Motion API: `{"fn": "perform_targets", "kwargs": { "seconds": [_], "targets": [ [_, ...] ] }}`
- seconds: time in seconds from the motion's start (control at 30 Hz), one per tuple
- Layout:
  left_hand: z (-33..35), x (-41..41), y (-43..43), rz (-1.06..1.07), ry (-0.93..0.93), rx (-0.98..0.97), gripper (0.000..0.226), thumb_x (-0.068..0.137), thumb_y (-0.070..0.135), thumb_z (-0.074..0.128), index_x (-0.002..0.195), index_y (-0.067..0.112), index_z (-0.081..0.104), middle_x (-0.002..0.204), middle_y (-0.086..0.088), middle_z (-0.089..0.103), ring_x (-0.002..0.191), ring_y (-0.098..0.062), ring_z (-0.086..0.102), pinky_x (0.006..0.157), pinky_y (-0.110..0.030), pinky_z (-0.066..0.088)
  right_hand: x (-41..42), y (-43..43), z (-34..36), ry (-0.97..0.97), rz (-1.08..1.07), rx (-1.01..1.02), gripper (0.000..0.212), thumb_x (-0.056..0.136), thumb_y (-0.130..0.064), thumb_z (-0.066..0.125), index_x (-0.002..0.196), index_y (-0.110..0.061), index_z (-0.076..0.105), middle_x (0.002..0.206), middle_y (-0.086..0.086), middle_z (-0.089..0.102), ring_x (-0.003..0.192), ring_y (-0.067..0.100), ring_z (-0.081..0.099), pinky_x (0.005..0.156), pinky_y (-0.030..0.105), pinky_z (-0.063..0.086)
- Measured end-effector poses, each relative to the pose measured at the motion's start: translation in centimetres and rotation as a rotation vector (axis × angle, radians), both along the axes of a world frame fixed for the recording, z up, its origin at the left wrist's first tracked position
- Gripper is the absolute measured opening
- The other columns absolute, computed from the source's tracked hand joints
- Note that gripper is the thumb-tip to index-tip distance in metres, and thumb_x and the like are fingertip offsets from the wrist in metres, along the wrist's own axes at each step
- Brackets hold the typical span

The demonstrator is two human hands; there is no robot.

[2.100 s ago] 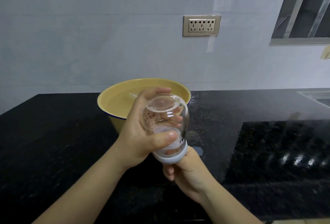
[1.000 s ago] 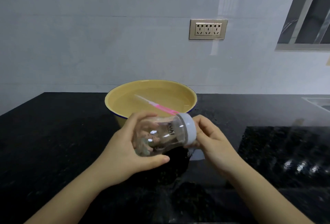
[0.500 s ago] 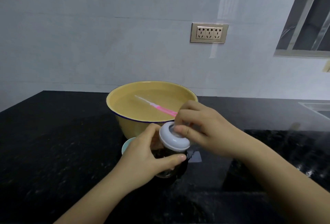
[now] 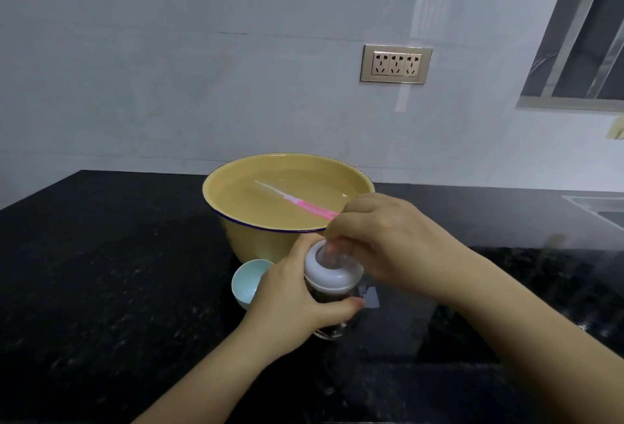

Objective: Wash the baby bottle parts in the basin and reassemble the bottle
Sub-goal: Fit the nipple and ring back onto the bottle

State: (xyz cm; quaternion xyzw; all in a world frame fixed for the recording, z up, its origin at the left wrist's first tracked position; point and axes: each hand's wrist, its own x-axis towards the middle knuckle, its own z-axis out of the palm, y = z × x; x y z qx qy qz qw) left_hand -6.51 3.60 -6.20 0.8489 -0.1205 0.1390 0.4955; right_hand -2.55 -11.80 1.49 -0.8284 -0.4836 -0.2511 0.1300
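The clear baby bottle (image 4: 332, 325) stands upright on the black counter, in front of the yellow basin (image 4: 256, 241). A white collar ring (image 4: 332, 276) sits on its neck, with the clear teat (image 4: 332, 256) rising through it. My left hand (image 4: 297, 302) grips the bottle body from the left. My right hand (image 4: 388, 241) pinches the teat from above and the right. A pink and white brush (image 4: 304, 205) lies in the basin's water. A pale blue cap (image 4: 248, 283) lies just left of the bottle, open side showing.
The black stone counter (image 4: 101, 271) stretches left and right of the basin. A sink edge (image 4: 597, 207) shows at the far right. A wall socket (image 4: 395, 64) and a window frame (image 4: 574, 52) are behind.
The bottle went from upside down, to lying sideways, to standing upright on the counter. My right hand moved from the collar's side to the top and now pinches the teat.
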Motion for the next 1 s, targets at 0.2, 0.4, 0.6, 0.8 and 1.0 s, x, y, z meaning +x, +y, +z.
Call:
{"fn": "perform_targets", "kwargs": {
  "seconds": [0.2,0.4,0.6,0.8,1.0],
  "targets": [
    [-0.5,0.2,-0.2,-0.015,0.019,0.037,0.06,0.053,0.05,0.077,0.102,0.049,0.042,0.093,0.022,0.064,0.085,-0.002,0.063,0.076,-0.033,0.053,-0.7,0.3,-0.2,-0.005,-0.006,-0.122,0.026,0.075,-0.025,0.043,0.064,-0.015,0.064,0.059,-0.003,0.054,0.056,0.014,0.044,0.045,0.026,0.042],
    [-0.1,1.2,0.3,-0.063,0.039,0.094,0.058,0.055,0.049,0.078,0.102,0.043,0.046,0.092,0.016,0.066,0.087,-0.005,0.063,0.076,-0.035,0.053,-0.1,0.0,0.0,0.265,-0.033,-0.068,0.01,0.084,-0.015,0.06,0.084,-0.012,0.069,0.075,-0.007,0.056,0.069,0.006,0.044,0.064,0.02,0.041],
    [-0.7,1.3,0.9,-0.108,0.081,0.033,0.056,0.062,0.032,0.086,0.104,0.037,0.05,0.095,0.023,0.064,0.086,0.003,0.062,0.07,-0.011,0.045,0.3,0.1,-0.9,0.593,-0.079,0.155,0.007,0.08,-0.021,0.073,0.086,-0.022,0.072,0.081,-0.011,0.066,0.08,0.002,0.059,0.069,0.014,0.047],
    [-1.2,1.5,1.1,-0.108,0.088,0.073,0.061,0.059,0.04,0.086,0.108,0.038,0.05,0.095,0.021,0.066,0.089,0.005,0.062,0.072,-0.011,0.045,0.3,-0.5,-2.0,0.679,-0.058,0.269,0.009,0.078,-0.019,0.076,0.086,-0.022,0.074,0.081,-0.009,0.07,0.077,0.003,0.063,0.069,0.014,0.049],
    [-1.3,1.5,1.1,-0.133,0.094,0.106,0.063,0.061,0.041,0.085,0.113,0.039,0.049,0.096,0.018,0.067,0.09,0.003,0.061,0.076,-0.014,0.047,0.0,-0.8,-3.5,0.515,-0.017,0.405,0.012,0.077,-0.019,0.072,0.076,-0.029,0.068,0.078,-0.017,0.068,0.074,0.002,0.063,0.067,0.013,0.047]
  ]
}}
